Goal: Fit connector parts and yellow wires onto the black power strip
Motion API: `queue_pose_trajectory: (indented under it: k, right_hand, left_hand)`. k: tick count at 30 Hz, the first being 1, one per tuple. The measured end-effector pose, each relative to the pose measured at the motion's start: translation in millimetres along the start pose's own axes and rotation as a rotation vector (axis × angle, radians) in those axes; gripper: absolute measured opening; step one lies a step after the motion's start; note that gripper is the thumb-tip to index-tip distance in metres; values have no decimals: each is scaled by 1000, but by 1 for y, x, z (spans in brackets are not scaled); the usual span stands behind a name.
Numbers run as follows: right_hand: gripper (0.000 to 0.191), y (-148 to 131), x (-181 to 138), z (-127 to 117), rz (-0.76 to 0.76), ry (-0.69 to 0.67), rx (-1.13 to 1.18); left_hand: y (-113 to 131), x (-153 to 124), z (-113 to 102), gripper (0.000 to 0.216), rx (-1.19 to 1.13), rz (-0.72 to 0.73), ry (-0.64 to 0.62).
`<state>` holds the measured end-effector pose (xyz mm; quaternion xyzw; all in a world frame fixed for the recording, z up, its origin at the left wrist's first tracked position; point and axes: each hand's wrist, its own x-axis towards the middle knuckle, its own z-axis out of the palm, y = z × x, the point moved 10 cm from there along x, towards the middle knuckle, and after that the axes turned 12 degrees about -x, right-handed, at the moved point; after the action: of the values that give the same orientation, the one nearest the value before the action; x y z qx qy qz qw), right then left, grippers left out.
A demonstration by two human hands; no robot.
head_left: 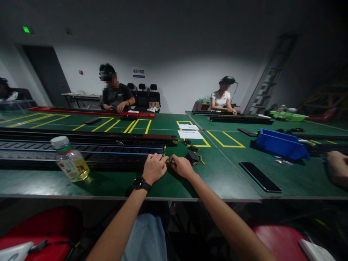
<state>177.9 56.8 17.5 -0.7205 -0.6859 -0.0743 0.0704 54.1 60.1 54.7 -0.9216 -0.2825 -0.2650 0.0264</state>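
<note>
Pinching yellow wire (168, 162) between left fingers (162, 159); right fingers (174, 158) curled just beside, grip unclear.

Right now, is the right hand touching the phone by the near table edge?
Apart. The head view shows green tabletop between the right hand and the phone.

Both forearms (121, 221) outstretched, left fingers (164, 159) and right fingers (173, 158) curled, close together.

Cannot make out the tiny yellow wires (168, 162) between left hand (154, 168) and right hand (181, 166), partly covered by both. Cannot read the blurred paper sheet (190, 135) beyond the right hand. Far right of it, can see only part of another person's arm (337, 167), cut off by the edge.
</note>
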Motion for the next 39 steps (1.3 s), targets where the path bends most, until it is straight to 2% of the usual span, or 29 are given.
queue_pose_trajectory:
  k: [9, 18, 39]
  right_hand:
    - [22, -1, 0, -1, -6, 5, -19]
    - [23, 0, -1, -1, -4, 2, 5]
    - [23, 0, -1, -2, 5, -19, 12]
  left_hand:
    - [2, 0, 0, 18, 32, 8, -8]
    - [-2, 0, 0, 30, -8, -22, 10]
    - [-2, 0, 0, 20, 1, -31, 5]
